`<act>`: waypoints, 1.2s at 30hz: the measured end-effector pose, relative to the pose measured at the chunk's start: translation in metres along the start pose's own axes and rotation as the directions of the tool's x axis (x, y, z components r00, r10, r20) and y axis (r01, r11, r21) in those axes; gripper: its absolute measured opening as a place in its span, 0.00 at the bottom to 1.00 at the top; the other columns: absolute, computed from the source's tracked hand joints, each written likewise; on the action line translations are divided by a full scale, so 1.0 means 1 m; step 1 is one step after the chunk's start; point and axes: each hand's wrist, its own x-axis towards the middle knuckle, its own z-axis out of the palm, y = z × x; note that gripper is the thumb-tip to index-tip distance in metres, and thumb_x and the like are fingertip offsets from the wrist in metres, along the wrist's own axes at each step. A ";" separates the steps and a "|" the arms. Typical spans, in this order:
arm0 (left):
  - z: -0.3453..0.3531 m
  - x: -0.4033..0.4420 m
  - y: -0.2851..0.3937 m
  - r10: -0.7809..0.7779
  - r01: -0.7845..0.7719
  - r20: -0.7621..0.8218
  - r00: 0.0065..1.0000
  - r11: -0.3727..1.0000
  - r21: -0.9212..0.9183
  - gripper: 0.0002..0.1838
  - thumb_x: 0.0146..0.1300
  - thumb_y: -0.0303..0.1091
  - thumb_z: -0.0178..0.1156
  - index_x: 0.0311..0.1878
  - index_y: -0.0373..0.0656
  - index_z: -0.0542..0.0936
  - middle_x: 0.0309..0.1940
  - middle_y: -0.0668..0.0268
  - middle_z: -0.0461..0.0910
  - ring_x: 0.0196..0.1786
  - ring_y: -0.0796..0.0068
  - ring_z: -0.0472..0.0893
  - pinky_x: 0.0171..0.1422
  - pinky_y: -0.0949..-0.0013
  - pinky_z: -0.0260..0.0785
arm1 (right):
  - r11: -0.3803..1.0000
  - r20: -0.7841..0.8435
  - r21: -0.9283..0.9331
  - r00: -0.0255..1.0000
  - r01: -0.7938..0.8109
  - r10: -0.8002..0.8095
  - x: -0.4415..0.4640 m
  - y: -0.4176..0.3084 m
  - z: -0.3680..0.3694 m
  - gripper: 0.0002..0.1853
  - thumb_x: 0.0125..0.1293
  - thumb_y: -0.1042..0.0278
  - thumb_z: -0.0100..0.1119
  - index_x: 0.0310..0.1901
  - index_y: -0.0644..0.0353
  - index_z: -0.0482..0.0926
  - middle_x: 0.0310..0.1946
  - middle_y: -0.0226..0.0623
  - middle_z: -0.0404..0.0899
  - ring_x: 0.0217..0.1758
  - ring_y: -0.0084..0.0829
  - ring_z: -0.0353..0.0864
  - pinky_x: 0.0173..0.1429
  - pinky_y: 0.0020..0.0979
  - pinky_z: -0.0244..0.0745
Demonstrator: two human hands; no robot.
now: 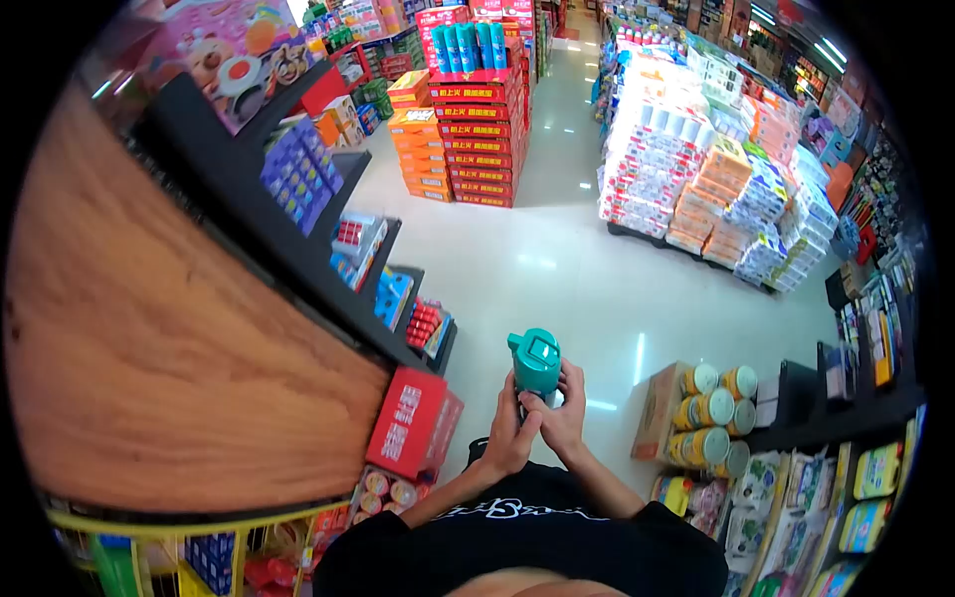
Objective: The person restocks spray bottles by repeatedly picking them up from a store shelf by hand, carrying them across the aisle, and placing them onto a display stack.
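Teal and seemingly plastic in the head view, the bottle (536,372) sits between the left hand (508,441) and right hand (563,413), which close together around it below the lid (542,348); an even squeeze from both sides should hold it steady. Left of the hands lie a red box (409,423) and the wooden counter's (189,338) edge, right of them stacked tins (704,412), while pale floor (537,264) ahead gives room for moving.
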 end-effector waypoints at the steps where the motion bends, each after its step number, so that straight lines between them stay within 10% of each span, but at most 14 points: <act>1: -0.002 0.027 -0.007 -0.005 0.005 -0.001 1.000 1.000 0.006 0.46 0.74 0.52 0.53 0.79 0.29 0.44 0.72 0.42 0.58 0.74 0.50 0.64 0.77 0.53 0.57 | 0.999 -0.002 0.036 1.000 -0.015 0.015 0.025 0.005 0.005 0.36 0.50 0.68 0.78 0.62 0.62 0.73 0.52 0.39 0.72 0.58 0.37 0.73 0.62 0.39 0.71; 14: -0.027 0.358 -0.033 0.008 -0.020 0.151 0.988 0.997 0.077 0.49 0.74 0.56 0.54 0.78 0.25 0.45 0.74 0.37 0.56 0.76 0.44 0.62 0.78 0.54 0.57 | 0.984 -0.077 0.132 0.988 -0.121 0.132 0.331 0.060 0.034 0.38 0.52 0.69 0.77 0.65 0.64 0.70 0.57 0.37 0.72 0.60 0.33 0.74 0.65 0.38 0.70; 36: -0.108 0.846 -0.120 -0.203 0.197 -0.071 0.977 0.977 -0.076 0.50 0.71 0.43 0.63 0.82 0.41 0.40 0.73 0.49 0.45 0.79 0.49 0.53 0.79 0.49 0.60 | 0.987 0.133 0.158 0.991 -0.007 -0.014 0.844 0.154 0.167 0.37 0.52 0.61 0.78 0.62 0.64 0.71 0.55 0.39 0.72 0.60 0.35 0.74 0.66 0.40 0.69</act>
